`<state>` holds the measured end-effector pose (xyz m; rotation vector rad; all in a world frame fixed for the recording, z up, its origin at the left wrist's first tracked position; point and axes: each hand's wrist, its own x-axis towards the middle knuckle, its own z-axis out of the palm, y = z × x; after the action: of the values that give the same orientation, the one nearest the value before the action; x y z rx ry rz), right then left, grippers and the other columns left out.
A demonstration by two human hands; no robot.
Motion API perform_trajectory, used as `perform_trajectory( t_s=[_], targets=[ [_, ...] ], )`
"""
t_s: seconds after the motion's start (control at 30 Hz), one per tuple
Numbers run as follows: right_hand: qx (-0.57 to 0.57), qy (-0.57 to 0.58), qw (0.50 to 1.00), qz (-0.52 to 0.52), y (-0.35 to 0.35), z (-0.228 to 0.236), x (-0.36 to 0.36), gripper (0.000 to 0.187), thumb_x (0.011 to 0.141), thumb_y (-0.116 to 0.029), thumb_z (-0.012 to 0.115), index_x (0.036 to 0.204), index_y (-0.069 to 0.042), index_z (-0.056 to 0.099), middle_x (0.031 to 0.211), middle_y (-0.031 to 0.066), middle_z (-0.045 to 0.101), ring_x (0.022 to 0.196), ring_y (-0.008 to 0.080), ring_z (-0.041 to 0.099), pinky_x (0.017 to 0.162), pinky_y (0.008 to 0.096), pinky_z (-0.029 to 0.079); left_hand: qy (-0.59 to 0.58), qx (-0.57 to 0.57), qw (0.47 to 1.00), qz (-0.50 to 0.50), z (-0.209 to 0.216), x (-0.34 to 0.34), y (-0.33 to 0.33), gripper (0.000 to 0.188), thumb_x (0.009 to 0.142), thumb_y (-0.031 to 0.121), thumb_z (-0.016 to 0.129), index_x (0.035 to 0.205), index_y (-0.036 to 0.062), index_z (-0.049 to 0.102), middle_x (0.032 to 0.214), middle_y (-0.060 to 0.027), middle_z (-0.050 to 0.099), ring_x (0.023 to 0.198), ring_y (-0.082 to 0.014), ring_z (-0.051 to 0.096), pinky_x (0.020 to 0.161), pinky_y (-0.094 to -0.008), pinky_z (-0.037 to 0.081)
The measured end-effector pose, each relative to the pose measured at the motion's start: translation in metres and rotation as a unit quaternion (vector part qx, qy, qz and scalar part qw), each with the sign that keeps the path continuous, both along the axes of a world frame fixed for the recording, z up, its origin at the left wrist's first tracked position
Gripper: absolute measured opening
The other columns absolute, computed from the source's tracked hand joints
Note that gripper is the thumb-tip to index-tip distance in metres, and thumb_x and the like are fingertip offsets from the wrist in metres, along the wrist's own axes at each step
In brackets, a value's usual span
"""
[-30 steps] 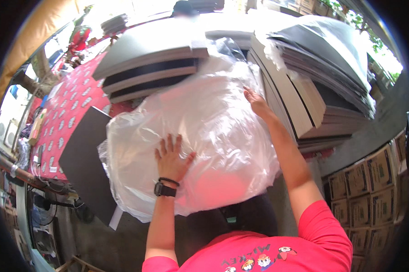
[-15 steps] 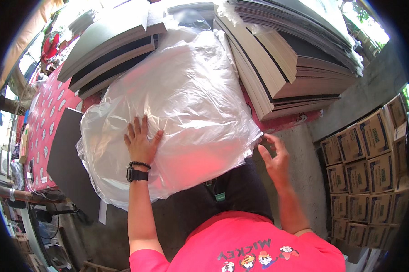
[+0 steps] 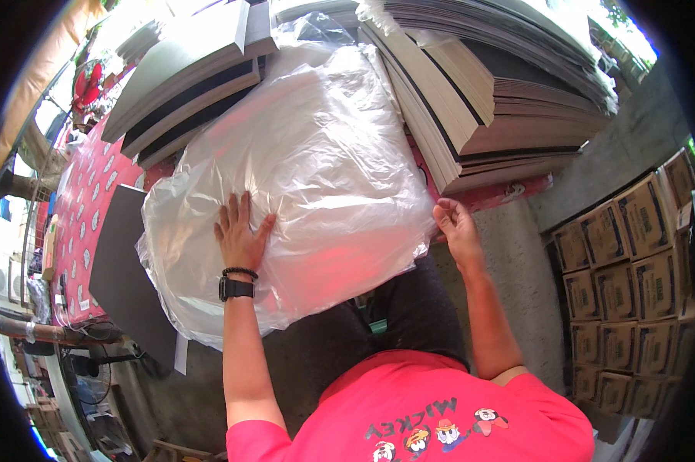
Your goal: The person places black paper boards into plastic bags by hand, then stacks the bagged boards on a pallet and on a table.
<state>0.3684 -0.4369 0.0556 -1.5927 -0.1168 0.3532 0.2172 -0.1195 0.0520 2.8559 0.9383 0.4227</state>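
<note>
Plastic (image 3: 324,169) on the table (image 3: 105,165); left fingers (image 3: 244,206) spread upon it, right fingers (image 3: 448,206) curled by its right edge, pinch indeterminable. Right of it, printed cartons (image 3: 616,292); below it, lettered shirt (image 3: 340,400).

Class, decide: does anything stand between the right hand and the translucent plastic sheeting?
Nothing visible does. The right hand is at the right edge of the translucent plastic sheeting; contact is unclear. The right-hand board stack stands farther forward, not between them.

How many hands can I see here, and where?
2. The left hand lies spread on the plastic sheeting; the right hand is curled by the sheeting's right edge, though whether it grips is unclear. Both show plainly; no others are visible.
</note>
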Motion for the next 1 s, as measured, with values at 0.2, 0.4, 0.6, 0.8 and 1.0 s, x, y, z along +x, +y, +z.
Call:
perform_trajectory(
  t_s=[0.2, 0.4, 0.6, 0.8, 1.0],
  targets=[
    [-0.022, -0.145, 0.989, 0.016, 0.013, -0.014, -0.025, 0.029, 0.07, -0.013, 0.064, 0.093, 0.002, 0.053, 0.086, 0.0115, 0.059, 0.08, 0.0182, 0.056, 0.067, 0.0296, 0.045, -0.183, -0.014, 0.95, -0.251, 0.015, 0.009, -0.083, 0.075, 0.067, 0.038, 0.064, 0.125, 0.0019, 0.034, 0.13, -0.0201, 0.029, 0.121, -0.0369, 0.025, 0.098, -0.0514, 0.015],
    [-0.02, -0.275, 0.95, 0.147, 0.053, 0.031, -0.071, 0.013, 0.073, -0.009, 0.058, 0.08, 0.001, 0.054, 0.072, 0.0166, 0.053, 0.066, 0.0299, 0.054, 0.058, 0.0344, 0.043, -0.196, -0.02, 0.954, -0.227, -0.022, 0.037, -0.16, 0.053, 0.068, 0.024, 0.063, 0.112, -0.0011, 0.046, 0.119, -0.02, 0.041, 0.114, -0.0385, 0.033, 0.093, -0.0476, 0.026],
    [-0.011, -0.284, 0.959, -0.009, 0.022, 0.009, -0.03, 0.031, 0.071, -0.018, 0.062, 0.096, 0.0, 0.056, 0.082, 0.0164, 0.056, 0.073, 0.0291, 0.055, 0.064, 0.0322, 0.046, -0.335, -0.428, 0.832, -0.111, -0.022, 0.033, -0.128, 0.02, 0.086, 0.015, 0.047, 0.097, 0.0023, 0.056, 0.092, -0.0127, 0.058, 0.088, -0.0203, 0.052, 0.078, -0.0317, 0.04],
    [-0.16, -0.178, 0.969, 0.062, 0.019, 0.01, -0.027, 0.031, 0.071, -0.017, 0.062, 0.096, 0.001, 0.056, 0.08, 0.0192, 0.058, 0.071, 0.0273, 0.058, 0.065, 0.0329, 0.046, -0.188, -0.487, 0.837, -0.163, -0.007, 0.028, -0.135, 0.019, 0.084, 0.016, 0.049, 0.096, 0.0047, 0.059, 0.09, -0.0084, 0.059, 0.087, -0.0174, 0.053, 0.076, -0.031, 0.041],
    [0.101, -0.3, 0.93, 0.187, 0.062, 0.036, -0.064, 0.026, 0.071, -0.012, 0.062, 0.092, 0.001, 0.057, 0.087, 0.0161, 0.059, 0.08, 0.0217, 0.057, 0.067, 0.0307, 0.045, -0.276, -0.224, 0.906, -0.23, -0.051, 0.029, -0.148, 0.022, 0.078, 0.013, 0.051, 0.099, 0.0051, 0.051, 0.093, -0.0098, 0.055, 0.087, -0.0233, 0.053, 0.073, -0.0339, 0.042]
  ],
)
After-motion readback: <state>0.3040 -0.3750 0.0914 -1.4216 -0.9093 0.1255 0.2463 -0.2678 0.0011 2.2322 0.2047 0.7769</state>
